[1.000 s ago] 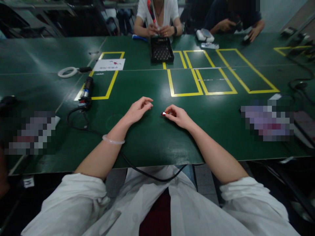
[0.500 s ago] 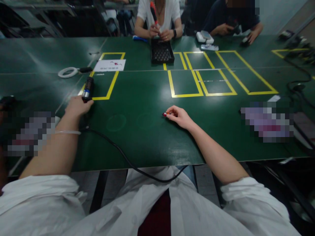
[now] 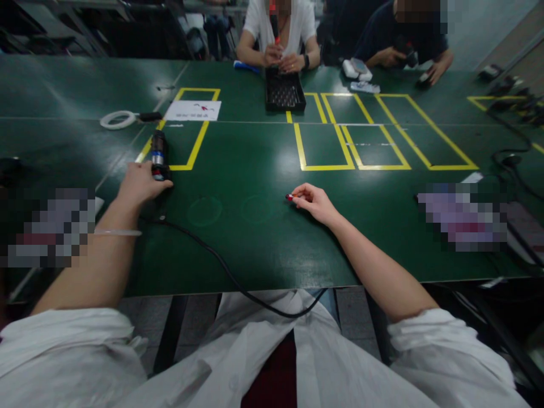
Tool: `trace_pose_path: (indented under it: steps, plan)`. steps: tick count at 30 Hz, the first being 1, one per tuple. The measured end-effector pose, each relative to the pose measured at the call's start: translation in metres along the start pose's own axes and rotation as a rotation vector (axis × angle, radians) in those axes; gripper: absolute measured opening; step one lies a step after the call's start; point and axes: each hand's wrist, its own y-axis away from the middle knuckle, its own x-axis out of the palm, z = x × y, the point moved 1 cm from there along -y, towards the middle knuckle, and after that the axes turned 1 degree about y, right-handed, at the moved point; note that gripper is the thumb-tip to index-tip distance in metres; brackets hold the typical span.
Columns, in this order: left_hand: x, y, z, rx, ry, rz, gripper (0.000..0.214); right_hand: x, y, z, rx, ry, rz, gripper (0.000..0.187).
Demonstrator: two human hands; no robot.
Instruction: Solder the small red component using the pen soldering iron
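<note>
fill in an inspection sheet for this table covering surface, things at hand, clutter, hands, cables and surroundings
Surface: green tabletop marked with yellow tape rectangles
Things at hand: small red-and-white piece; black cylindrical tool with blue and silver bands
Clutter: white printed sheet; white loop with black end
Hands: left hand at the tool's near end, grip unclear; right hand pinches the piece
Cables: black cable drapes over the near edge
Surroundings: person in white shirt opposite, behind black open tray; person in dark shirt further right
</note>
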Motion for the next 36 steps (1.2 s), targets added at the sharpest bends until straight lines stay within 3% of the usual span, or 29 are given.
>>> trace_pose_path:
  steps: [3, 8, 16, 22, 28, 32, 36]
  plan:
    - [-0.008, 0.019, -0.024, -0.012, 0.023, 0.081, 0.065, 0.002, -0.001, 0.001, 0.015, 0.002, 0.002, 0.032]
    - [-0.015, 0.052, -0.071, 0.081, 0.110, 0.107, 0.068, 0.007, -0.002, 0.001, 0.045, 0.036, 0.005, 0.030]
    - [-0.018, 0.102, -0.162, 0.379, 0.196, 0.115, 0.072, 0.004, -0.004, 0.006, 0.083, 0.012, 0.076, 0.031]
    - [-0.025, 0.131, -0.222, 0.507, 0.258, 0.147, 0.067, 0.006, 0.001, 0.008, 0.052, -0.014, 0.029, 0.032]
    - [-0.021, 0.146, -0.249, 0.571, 0.312, 0.163, 0.066, 0.004, 0.006, 0.008, -0.014, 0.085, -0.061, 0.026]
    - [-0.020, 0.152, -0.253, 0.592, 0.340, 0.177, 0.066, 0.001, 0.009, 0.010, -0.082, 0.258, -0.094, 0.015]
    - [-0.020, 0.156, -0.254, 0.594, 0.349, 0.174, 0.066, 0.002, 0.011, 0.010, -0.116, 0.297, -0.071, 0.013]
